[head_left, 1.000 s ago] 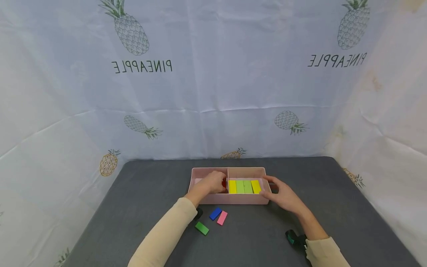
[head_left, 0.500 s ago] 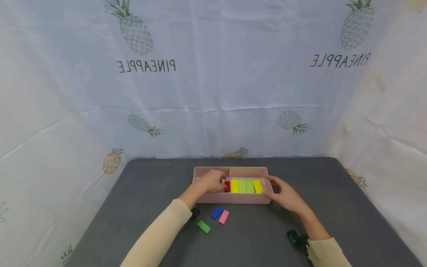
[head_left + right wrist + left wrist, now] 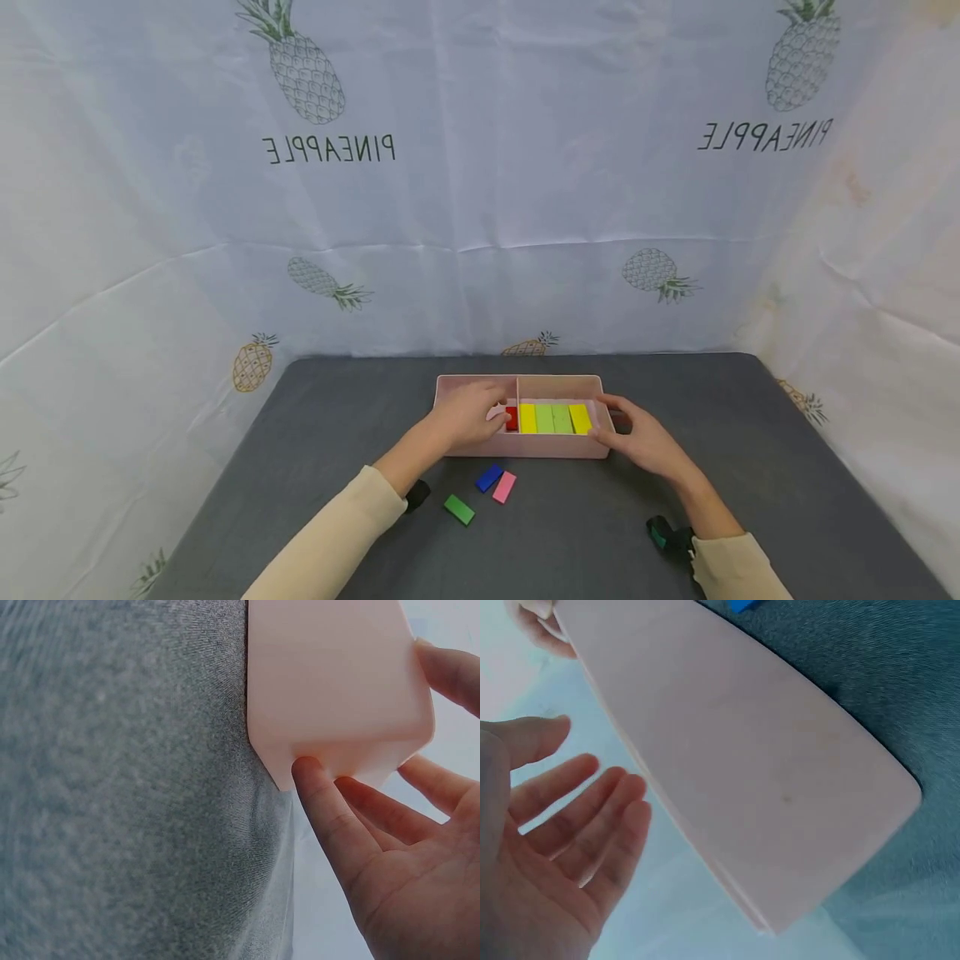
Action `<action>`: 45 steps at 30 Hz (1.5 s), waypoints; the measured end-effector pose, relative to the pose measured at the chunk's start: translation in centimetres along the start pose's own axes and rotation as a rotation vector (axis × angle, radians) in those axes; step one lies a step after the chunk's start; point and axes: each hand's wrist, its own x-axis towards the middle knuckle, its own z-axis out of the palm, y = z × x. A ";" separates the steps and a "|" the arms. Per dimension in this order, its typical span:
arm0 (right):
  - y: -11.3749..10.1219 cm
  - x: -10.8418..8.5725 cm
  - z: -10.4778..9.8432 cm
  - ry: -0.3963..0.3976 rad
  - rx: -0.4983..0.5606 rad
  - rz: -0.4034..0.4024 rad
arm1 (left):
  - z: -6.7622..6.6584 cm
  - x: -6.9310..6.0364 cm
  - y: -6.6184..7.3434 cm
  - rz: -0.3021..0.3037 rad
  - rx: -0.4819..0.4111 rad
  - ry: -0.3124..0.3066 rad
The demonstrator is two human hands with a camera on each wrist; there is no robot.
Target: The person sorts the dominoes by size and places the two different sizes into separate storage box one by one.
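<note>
A pink box with two compartments stands on the dark table. My left hand hovers over its left compartment, fingers relaxed and holding nothing; the left wrist view shows that hand with its fingers apart beside the box wall. A red block lies against the divider in the left compartment. Yellow blocks and light green blocks stand in a row in the right one. My right hand grips the box's right end, thumb and fingers on its walls.
In front of the box lie a blue block, a pink block and a green block on the dark table. A pale cloth with pineapple prints hangs behind the table.
The left hand has let go of the red block and drawn back to the left, leaving the block beside the divider. The right hand stays on the box's end.
</note>
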 end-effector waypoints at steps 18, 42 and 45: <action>0.0 -0.2 -0.2 -0.007 0.007 -0.008 | -0.2 -4.7 0.3 0.353 0.158 0.193; -0.1 0.0 0.0 -0.007 -0.008 -0.008 | 4.3 -6.9 0.7 0.406 0.275 0.036; -0.1 -0.1 0.0 -0.007 -0.008 -0.007 | 4.7 -6.9 0.7 0.381 0.278 -0.003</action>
